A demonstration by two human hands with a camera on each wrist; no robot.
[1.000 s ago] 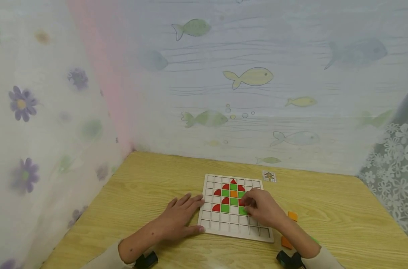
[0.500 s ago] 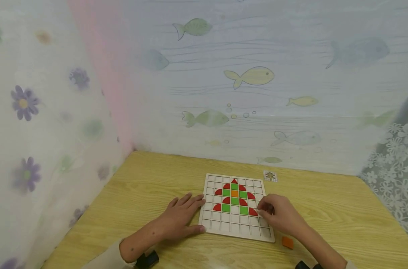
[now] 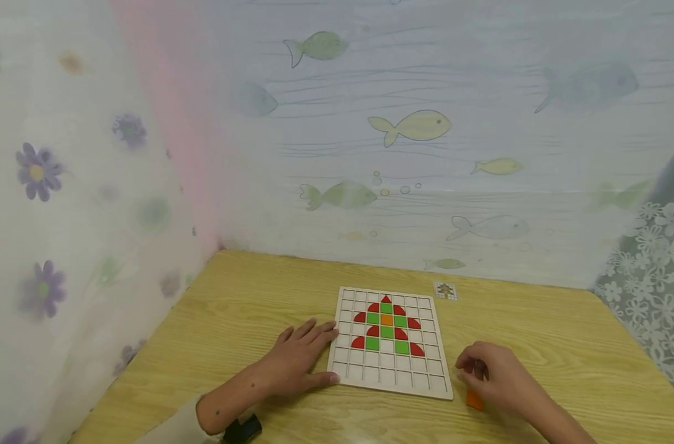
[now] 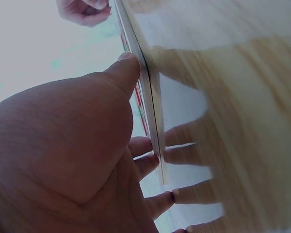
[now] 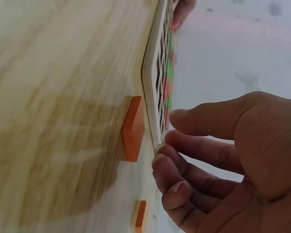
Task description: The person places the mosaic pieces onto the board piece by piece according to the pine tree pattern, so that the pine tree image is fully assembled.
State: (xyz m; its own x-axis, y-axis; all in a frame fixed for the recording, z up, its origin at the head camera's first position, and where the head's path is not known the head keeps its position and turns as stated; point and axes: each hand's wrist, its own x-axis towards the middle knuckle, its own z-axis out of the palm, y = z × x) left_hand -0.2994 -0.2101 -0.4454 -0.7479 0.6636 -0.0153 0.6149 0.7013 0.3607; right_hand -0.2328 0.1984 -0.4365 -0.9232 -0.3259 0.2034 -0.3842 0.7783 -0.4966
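A white gridded board (image 3: 392, 390) lies on the table with a tree-like pattern of red quarter-round tiles (image 3: 417, 349), green square tiles (image 3: 401, 347), an orange square tile (image 3: 387, 320) and a red triangle (image 3: 386, 300) at the top. My left hand (image 3: 300, 357) rests beside the board, fingers spread, fingertips and thumb touching its left edge. To the right of the board, my right hand (image 3: 494, 376) hovers with loosely bent fingers above a loose orange tile (image 5: 134, 128). Between its thumb and forefinger the right wrist view shows nothing held.
Another orange tile (image 5: 140, 216) lies farther along the table in the right wrist view. Behind the board is a small pattern card (image 3: 445, 290). A fish-printed wall covering (image 3: 425, 154) borders the table at the back, with a flowered one (image 3: 109, 216) on the left.
My right hand has left the board's lower right part and moved right and toward me, near the loose orange tile. Red tiles it covered now show. My left hand has stayed put.
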